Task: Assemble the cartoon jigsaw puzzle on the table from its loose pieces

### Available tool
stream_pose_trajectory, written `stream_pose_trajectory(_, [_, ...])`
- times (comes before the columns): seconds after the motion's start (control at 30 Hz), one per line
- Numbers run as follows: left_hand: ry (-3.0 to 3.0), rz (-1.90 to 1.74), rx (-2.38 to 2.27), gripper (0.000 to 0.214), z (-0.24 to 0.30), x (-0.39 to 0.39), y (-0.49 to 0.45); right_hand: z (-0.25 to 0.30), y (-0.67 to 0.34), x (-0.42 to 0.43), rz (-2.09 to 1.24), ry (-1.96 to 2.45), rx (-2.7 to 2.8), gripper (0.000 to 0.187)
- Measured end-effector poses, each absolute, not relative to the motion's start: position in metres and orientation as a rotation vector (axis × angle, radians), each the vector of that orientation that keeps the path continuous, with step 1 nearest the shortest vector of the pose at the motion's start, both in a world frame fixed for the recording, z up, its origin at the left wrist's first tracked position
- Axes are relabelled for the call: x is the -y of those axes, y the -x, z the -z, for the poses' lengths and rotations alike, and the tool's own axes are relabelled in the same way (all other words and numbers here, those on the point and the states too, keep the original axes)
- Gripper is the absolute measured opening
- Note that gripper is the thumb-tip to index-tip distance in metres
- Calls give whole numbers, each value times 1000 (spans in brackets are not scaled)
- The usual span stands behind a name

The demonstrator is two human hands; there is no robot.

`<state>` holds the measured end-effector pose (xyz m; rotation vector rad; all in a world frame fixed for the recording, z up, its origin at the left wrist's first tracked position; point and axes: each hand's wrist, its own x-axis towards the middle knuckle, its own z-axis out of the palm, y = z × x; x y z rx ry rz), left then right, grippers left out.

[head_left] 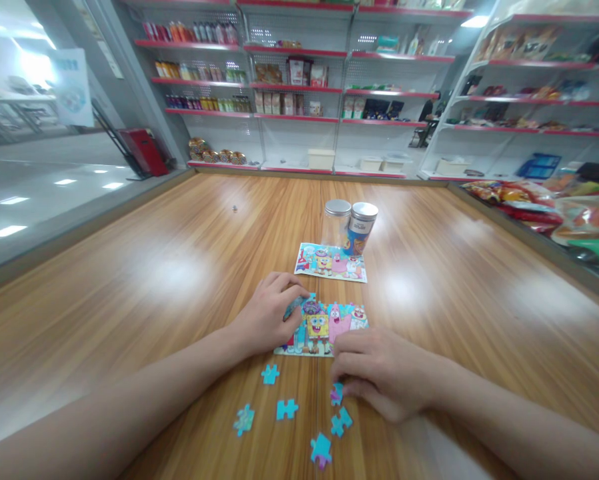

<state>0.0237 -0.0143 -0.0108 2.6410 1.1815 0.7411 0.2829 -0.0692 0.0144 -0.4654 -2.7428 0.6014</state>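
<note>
1. We see loose blue pieces (pixel 287 409) on the surface (pixel 129 313), below the puzzle (pixel 324 330) and spread toward its left, apart from one another and within easy reach.
2. Our left hand (pixel 265 315) is closed at the puzzle's upper left, pinching a blue piece (pixel 294 307) whose long axis tilts up and right, toward the puzzle's top edge.
3. The puzzle lies flat, its long axis running left to right.
4. Beyond it, a matching printed sheet (pixel 330 262) sits in plain view, with a clear jar (pixel 336 223) and a blue jar (pixel 362 228) farther back.
5. Our right hand (pixel 382 373) curls over a piece (pixel 336 394) below the puzzle; we cannot tell whether it grips it.
</note>
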Motion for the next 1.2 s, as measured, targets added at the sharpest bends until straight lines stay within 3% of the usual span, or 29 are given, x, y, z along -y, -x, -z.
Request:
stream_pose_trajectory(0.17, [-2645,-740,-1176,25,10,14,-24,-13,-283,69,-604,509,2762,6])
stream_pose_trajectory(0.73, [-2647,-767,-1166,26,12,14,-24,-15,-282,73,-474,556,2841,9])
stream_pose_trajectory(0.97, [-2656,-834,-1132,26,11,13,-22,-13,-283,72,-568,519,2772,7])
stream_pose_trajectory(1.1, [-2732,-1056,-728,24,1,23,-21,-13,-283,71,-556,507,2760,8])
stream_pose_trajectory(1.2, [-2828,-929,-235,28,-8,37,-26,-13,-283,71,-527,506,2760,9])
